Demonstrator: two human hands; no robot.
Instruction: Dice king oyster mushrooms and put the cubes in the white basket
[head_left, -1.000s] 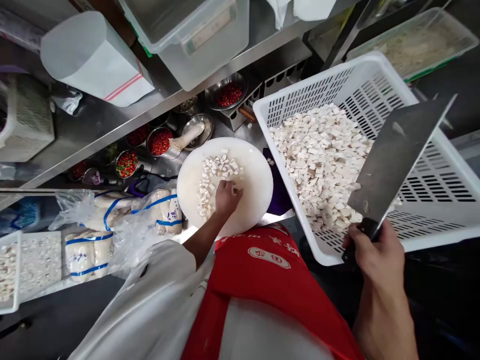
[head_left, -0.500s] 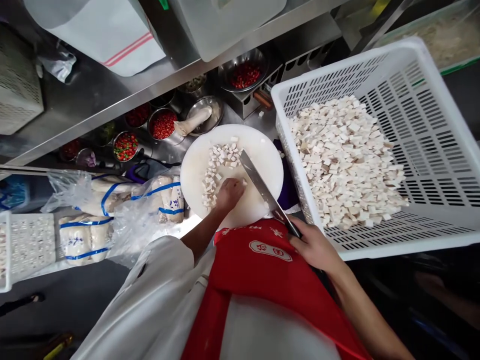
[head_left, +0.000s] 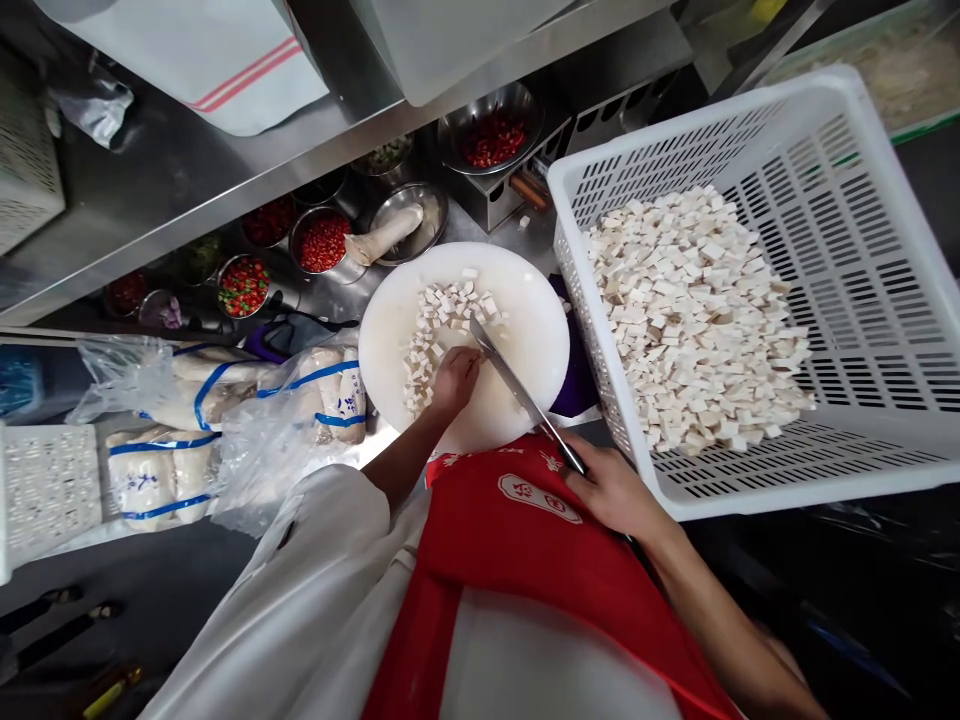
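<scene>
A round white cutting board [head_left: 525, 290] lies at the centre, with small white cubes [head_left: 448, 305] spread over its upper and left parts. My right hand [head_left: 611, 485] is closed round the handle of a large knife [head_left: 517, 388], whose blade slants up and left over the board. Near the blade tip, my left hand [head_left: 457, 378] rests low over the board with its fingers curled together. Whatever it may hold is hidden under the fingers. To the right, a big white slotted basket [head_left: 885, 310] holds a heap of similar cubes [head_left: 697, 320].
Behind the board stand metal bowls with chopped red peppers [head_left: 322, 243] and a bowl [head_left: 435, 225] with a long pale mushroom [head_left: 386, 235] across it. Bagged mushrooms [head_left: 161, 478] lie at the left. A steel shelf edge [head_left: 300, 155] crosses above.
The knife has shifted slightly left and its blade stands more edge-on. My left hand has moved a little left and up. More cubes now lie beside the blade tip.
</scene>
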